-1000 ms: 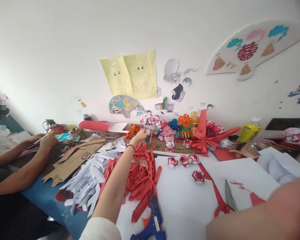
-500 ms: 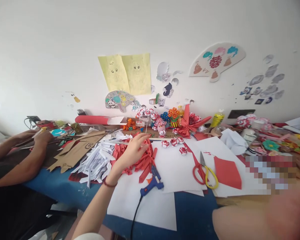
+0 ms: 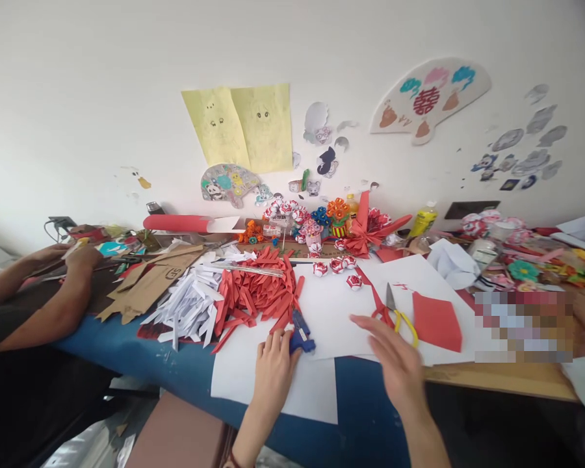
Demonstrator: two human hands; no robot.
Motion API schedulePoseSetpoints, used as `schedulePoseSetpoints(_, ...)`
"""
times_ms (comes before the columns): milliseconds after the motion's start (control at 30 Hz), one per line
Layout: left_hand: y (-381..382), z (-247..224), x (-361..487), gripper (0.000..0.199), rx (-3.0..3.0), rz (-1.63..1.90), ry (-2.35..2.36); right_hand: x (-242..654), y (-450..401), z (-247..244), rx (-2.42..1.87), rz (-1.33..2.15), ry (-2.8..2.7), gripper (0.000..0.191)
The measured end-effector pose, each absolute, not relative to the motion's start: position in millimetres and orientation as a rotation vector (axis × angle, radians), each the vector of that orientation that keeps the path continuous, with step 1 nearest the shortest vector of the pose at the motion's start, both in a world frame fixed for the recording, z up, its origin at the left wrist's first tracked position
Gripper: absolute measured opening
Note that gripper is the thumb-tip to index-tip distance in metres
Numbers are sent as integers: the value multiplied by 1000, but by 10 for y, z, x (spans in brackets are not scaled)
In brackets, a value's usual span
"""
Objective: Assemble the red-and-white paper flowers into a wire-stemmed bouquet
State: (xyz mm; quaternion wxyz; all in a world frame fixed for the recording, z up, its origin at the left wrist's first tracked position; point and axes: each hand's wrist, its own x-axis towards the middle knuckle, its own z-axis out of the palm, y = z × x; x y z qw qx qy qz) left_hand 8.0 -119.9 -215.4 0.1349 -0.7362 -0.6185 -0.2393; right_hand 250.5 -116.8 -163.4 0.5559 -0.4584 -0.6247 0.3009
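My left hand point(image 3: 275, 367) lies over the handle of a blue glue gun point(image 3: 301, 333), its fingers bent; whether it grips the handle is hard to tell. My right hand point(image 3: 394, 357) hovers over the white paper's front edge with fingers apart, holding nothing. Just beyond it are scissors point(image 3: 390, 305) with one red and one yellow handle, partly covered by my fingers. Folded red paper strips point(image 3: 256, 286) are heaped behind my left hand, beside a pile of white strips point(image 3: 192, 309). Several red-and-white paper flowers point(image 3: 337, 264) sit on white sheets point(image 3: 322, 318).
At the left, another person's hands point(image 3: 80, 253) work over the table. A red paper piece point(image 3: 436, 322) lies right of the scissors. Cut cardboard point(image 3: 151, 286), a yellow bottle point(image 3: 423, 221) and craft flowers point(image 3: 338, 211) stand or lie further back. Another person's arm is at the far right.
My left hand has come back from the red strips to the glue gun. My right hand, blurred at the lower right before, has moved left beside the scissors. The view has shifted slightly.
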Motion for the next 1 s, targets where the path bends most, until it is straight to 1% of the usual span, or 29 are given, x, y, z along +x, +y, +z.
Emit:
schedulePoseSetpoints(67,-1211,-2217,123,38,-2065,-623,-1824,2411,-962,-1852,-1084,805,-1540,31)
schedulePoseSetpoints(133,-1217,-2232,129,39,-2038,-597,-1867,2313,-768,-2084,-1096,805,-1626,34)
schedulePoseSetpoints(200,-1216,-2241,111,36,-2041,-602,-1878,2244,-641,-2263,-1108,762,-1690,37)
schedulePoseSetpoints(300,-1205,-2288,78,30,-2122,-676,-1822,2225,-581,-2386,-1107,721,-1730,37)
schedulePoseSetpoints(500,-1207,-2437,42,40,-2286,-846,-1761,2328,-625,-2387,-1127,775,-1659,34)
schedulePoseSetpoints(733,-1283,-2452,34,48,-2367,-883,-1719,2322,-522,-2300,-1222,930,-1566,35)
schedulePoseSetpoints(1000,-1343,-2382,6,55,-2447,-849,-1637,2245,-92,-2098,-1225,1114,-1677,35)
